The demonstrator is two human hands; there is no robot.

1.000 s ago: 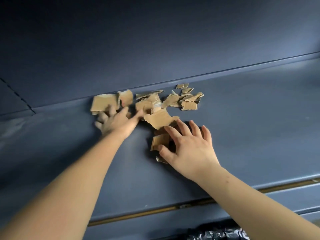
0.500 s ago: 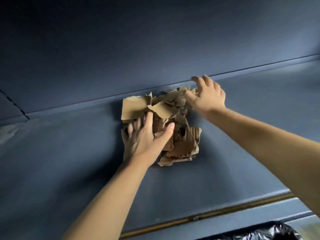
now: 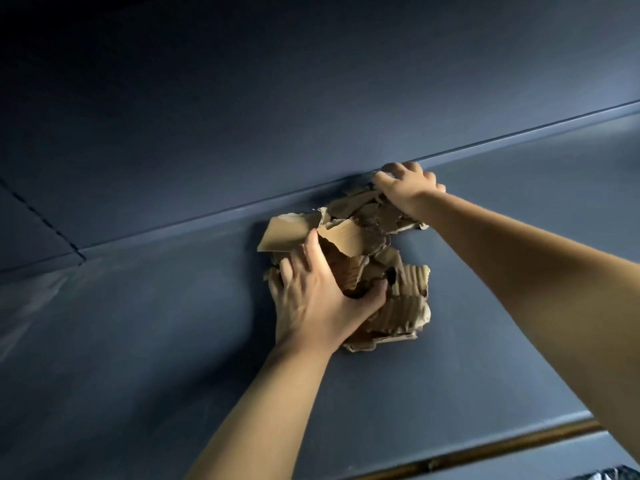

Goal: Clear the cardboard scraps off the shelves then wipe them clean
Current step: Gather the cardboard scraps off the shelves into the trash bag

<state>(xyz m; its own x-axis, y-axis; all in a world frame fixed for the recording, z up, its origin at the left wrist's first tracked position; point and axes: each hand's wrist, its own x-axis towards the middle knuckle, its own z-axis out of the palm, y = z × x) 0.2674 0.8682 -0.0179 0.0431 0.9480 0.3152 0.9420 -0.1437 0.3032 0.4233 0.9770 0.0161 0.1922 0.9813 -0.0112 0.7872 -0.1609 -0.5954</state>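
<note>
A heap of torn brown cardboard scraps [image 3: 391,296] lies on the dark blue shelf [image 3: 173,334], near its back wall. My left hand [image 3: 318,299] is on the heap's left side, fingers spread over the scraps and thumb hooked into the pile. My right hand [image 3: 405,188] reaches across to the far end of the heap by the back wall, its fingers bent over the rearmost pieces. Scraps under both palms are hidden.
The shelf's back wall [image 3: 311,98] rises just behind the heap. The front lip [image 3: 485,455] has a worn brass-coloured strip. A bit of black plastic bag [image 3: 616,474] shows below the shelf at the bottom right.
The scattered scraps have been pushed together into one heap. My right hand moved from the near side to the back wall, and my left hand moved right onto the pile.
</note>
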